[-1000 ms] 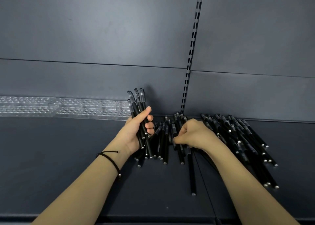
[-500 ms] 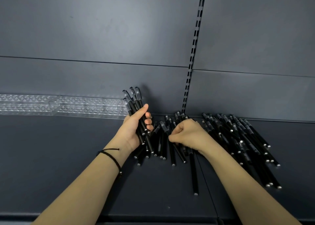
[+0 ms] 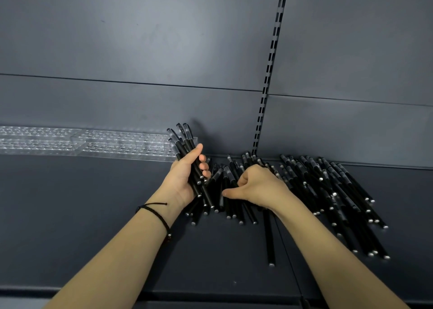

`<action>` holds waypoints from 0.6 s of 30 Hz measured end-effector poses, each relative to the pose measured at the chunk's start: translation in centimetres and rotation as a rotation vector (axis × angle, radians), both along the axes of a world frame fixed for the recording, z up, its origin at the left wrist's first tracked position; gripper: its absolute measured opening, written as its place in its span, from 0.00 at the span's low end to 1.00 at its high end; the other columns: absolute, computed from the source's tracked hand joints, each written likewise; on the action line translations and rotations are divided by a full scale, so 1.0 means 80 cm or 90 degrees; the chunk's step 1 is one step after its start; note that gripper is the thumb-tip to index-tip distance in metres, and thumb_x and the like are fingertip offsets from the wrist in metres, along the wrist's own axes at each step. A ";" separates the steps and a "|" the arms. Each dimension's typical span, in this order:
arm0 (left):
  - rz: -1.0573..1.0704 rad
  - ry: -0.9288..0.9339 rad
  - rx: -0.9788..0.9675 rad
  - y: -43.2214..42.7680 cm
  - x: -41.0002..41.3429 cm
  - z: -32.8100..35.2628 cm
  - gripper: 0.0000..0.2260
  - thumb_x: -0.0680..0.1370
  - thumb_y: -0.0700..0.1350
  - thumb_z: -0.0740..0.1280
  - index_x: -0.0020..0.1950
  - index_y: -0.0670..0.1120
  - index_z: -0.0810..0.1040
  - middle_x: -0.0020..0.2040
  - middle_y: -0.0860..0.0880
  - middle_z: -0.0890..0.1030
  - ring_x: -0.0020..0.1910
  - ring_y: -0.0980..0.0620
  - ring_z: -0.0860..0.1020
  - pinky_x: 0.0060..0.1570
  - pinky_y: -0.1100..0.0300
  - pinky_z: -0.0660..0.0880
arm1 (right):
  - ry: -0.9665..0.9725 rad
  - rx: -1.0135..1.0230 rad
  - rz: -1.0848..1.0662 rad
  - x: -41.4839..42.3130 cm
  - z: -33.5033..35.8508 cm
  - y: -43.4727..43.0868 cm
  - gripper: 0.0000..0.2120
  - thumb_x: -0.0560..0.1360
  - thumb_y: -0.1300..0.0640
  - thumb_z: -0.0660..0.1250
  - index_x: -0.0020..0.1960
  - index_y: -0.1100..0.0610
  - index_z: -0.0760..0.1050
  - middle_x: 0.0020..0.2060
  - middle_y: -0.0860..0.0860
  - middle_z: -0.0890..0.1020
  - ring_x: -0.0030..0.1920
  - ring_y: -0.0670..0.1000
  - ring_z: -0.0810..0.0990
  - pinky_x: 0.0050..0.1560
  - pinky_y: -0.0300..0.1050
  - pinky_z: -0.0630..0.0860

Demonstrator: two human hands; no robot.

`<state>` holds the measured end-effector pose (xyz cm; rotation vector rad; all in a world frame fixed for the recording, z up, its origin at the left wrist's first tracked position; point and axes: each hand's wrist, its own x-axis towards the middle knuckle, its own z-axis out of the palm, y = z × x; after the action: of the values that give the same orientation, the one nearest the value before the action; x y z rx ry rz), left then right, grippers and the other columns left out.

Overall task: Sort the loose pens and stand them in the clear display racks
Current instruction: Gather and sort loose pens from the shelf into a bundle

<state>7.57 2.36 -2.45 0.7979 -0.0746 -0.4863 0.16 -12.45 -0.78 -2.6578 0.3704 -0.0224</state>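
Note:
My left hand (image 3: 187,177) grips a bundle of black pens (image 3: 184,142), tilted with its caps up and to the left. My right hand (image 3: 255,184) lies curled on the loose black pens (image 3: 328,191) spread over the dark shelf, its fingers round a pen in the middle heap; the thumb points left. What the fingers hold is partly hidden by the hand. Clear display racks (image 3: 82,142) with rows of holes stand along the back wall on the left, just behind the bundle.
The dark shelf (image 3: 70,215) runs left to right, with its front edge near the bottom of the view. A slotted upright rail (image 3: 269,74) runs up the back panel above the pen pile. One pen (image 3: 269,238) lies apart, pointing toward me.
My left hand has shifted its bundle slightly left toward the racks. My right hand has moved a little left over the middle heap, its thumb now stretched out.

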 end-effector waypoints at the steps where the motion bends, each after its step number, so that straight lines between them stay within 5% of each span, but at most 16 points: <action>1: -0.001 0.001 0.002 -0.001 0.000 0.000 0.07 0.77 0.45 0.69 0.42 0.48 0.72 0.30 0.53 0.74 0.23 0.58 0.70 0.22 0.67 0.69 | 0.003 0.017 0.001 0.001 0.000 -0.001 0.22 0.68 0.45 0.73 0.27 0.51 0.64 0.23 0.47 0.67 0.28 0.49 0.69 0.35 0.43 0.68; 9: -0.015 -0.005 0.010 -0.002 -0.004 0.002 0.08 0.77 0.46 0.69 0.41 0.48 0.73 0.30 0.53 0.73 0.24 0.58 0.70 0.23 0.67 0.69 | 0.010 0.060 0.016 0.005 -0.001 -0.012 0.25 0.68 0.54 0.71 0.25 0.51 0.55 0.21 0.45 0.58 0.26 0.49 0.59 0.32 0.43 0.58; 18: -0.021 -0.007 0.028 0.000 -0.006 0.003 0.07 0.77 0.46 0.69 0.41 0.48 0.74 0.30 0.53 0.74 0.24 0.58 0.70 0.24 0.67 0.70 | -0.003 -0.020 -0.012 0.004 -0.001 -0.008 0.24 0.68 0.45 0.73 0.27 0.51 0.60 0.22 0.46 0.64 0.27 0.49 0.66 0.32 0.41 0.64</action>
<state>7.09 2.34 -2.20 0.8442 -0.0880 -0.5156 0.45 -13.06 -0.90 -2.6850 0.3970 -0.0401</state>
